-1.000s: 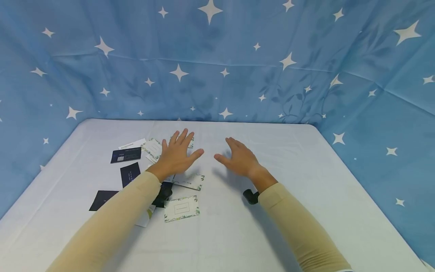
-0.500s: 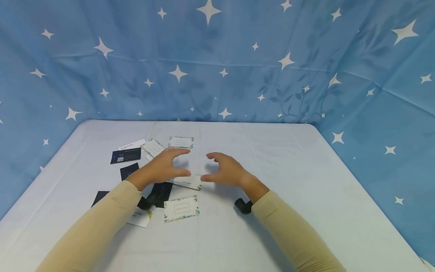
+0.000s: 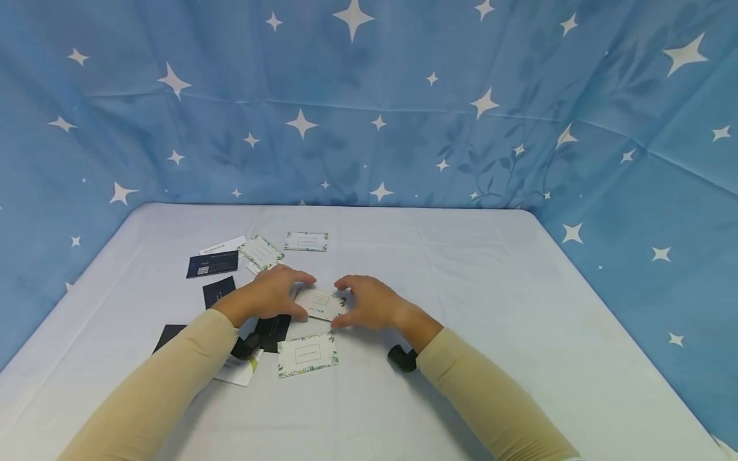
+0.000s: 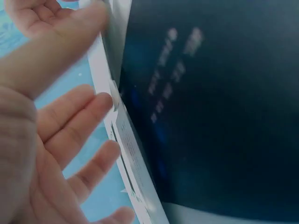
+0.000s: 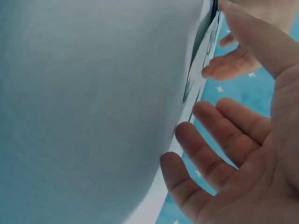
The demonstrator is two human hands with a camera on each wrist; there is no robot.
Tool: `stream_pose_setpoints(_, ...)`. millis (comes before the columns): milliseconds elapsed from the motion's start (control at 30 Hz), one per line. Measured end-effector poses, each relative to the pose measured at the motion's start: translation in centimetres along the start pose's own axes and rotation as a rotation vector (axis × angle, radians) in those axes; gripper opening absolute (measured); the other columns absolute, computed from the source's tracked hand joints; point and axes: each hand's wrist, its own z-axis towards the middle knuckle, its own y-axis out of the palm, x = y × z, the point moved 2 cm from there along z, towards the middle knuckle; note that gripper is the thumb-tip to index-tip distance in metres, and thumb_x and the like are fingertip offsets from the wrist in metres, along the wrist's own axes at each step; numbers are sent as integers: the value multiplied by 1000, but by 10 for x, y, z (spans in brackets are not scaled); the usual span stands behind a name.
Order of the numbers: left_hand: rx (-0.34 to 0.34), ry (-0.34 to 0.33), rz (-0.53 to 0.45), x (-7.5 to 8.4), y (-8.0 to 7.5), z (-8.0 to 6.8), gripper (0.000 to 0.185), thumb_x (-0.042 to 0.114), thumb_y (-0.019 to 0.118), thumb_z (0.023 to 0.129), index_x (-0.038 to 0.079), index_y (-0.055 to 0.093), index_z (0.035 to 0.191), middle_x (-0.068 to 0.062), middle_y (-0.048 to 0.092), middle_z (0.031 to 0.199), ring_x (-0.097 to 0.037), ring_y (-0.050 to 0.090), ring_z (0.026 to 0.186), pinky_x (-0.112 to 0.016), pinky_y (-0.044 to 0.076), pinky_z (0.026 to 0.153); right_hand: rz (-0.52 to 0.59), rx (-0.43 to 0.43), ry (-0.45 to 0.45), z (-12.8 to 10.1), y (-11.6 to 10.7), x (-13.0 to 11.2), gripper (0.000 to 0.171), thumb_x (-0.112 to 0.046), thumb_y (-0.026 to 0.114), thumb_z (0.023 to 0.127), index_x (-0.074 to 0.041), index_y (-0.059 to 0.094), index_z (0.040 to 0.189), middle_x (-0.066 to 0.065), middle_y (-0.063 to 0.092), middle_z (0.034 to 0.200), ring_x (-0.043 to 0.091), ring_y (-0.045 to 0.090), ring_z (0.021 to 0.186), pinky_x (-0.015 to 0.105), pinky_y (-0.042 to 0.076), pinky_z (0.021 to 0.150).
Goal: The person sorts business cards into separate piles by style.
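Observation:
A white card with leafy corners (image 3: 320, 304) lies between my two hands in the head view. On its left, my left hand (image 3: 268, 294) has fingers and thumb apart, their tips close to the card's left end. Opposite, my right hand (image 3: 371, 304) spans the right end, thumb at the near edge and fingers bent towards the far edge. The left wrist view has a dark card (image 4: 224, 116) close up, beside the spread left fingers (image 4: 74, 135). In the right wrist view, the right fingers (image 5: 205, 154) are apart near the tabletop, with a card (image 5: 198, 63) seen edge-on.
Leaf-bordered cards lie behind (image 3: 306, 241) and in front (image 3: 308, 355) of the hands. Several dark cards, including one dark card at the left (image 3: 212, 263), and white cards are scattered left on the white tablecloth (image 3: 490, 275). A blue star-patterned curtain (image 3: 369, 147) stands behind.
From spread, raised hands further back, both hands have come down and nearer to the body. Their fingers have bent, and they now stand at the two ends of the white leafy card.

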Motion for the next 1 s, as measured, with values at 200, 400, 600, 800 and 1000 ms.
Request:
stream_pose_setpoints(200, 14, -25, 6, -3, 2, 3, 60, 26, 85, 80, 12, 64, 134, -13, 59, 133, -35, 45, 129, -60, 30, 105, -47, -12, 4, 2, 1, -2, 75, -40, 83, 81, -6, 54, 141, 5, 59, 135, 23, 51, 126, 38, 37, 107)
stream_pose_setpoints(400, 56, -2, -6, -3, 6, 7, 60, 34, 86, 79, 11, 65, 131, -8, 62, 128, -31, 48, 122, -57, 32, 103, -114, 19, 15, 3, 2, 1, 65, -34, 79, 86, -4, 55, 139, 4, 62, 130, 21, 53, 122, 36, 38, 107)
stream_pose_setpoints(600, 78, 22, -46, 3, 1, 10, 59, 33, 84, 82, 11, 64, 133, -10, 60, 131, -33, 46, 125, -59, 33, 103, -64, 70, 18, 1, -8, 11, 61, -28, 77, 88, -1, 55, 139, 7, 61, 132, 25, 53, 123, 39, 39, 107)
stream_pose_setpoints(800, 32, 20, -125, 8, -8, 26, 58, 25, 81, 86, 13, 60, 139, -12, 52, 141, -35, 41, 133, -56, 36, 103, 75, 142, 55, 0, -24, 31, 62, -24, 77, 88, -3, 53, 141, 5, 58, 133, 24, 52, 123, 41, 42, 103)
stream_pose_setpoints(1000, 54, 20, -196, 9, -11, 53, 56, 21, 80, 87, 12, 59, 138, -9, 54, 143, -30, 41, 136, -49, 38, 105, 109, 171, 101, 10, -44, 51, 64, -28, 76, 88, -6, 52, 143, 4, 57, 137, 26, 49, 126, 45, 40, 105)
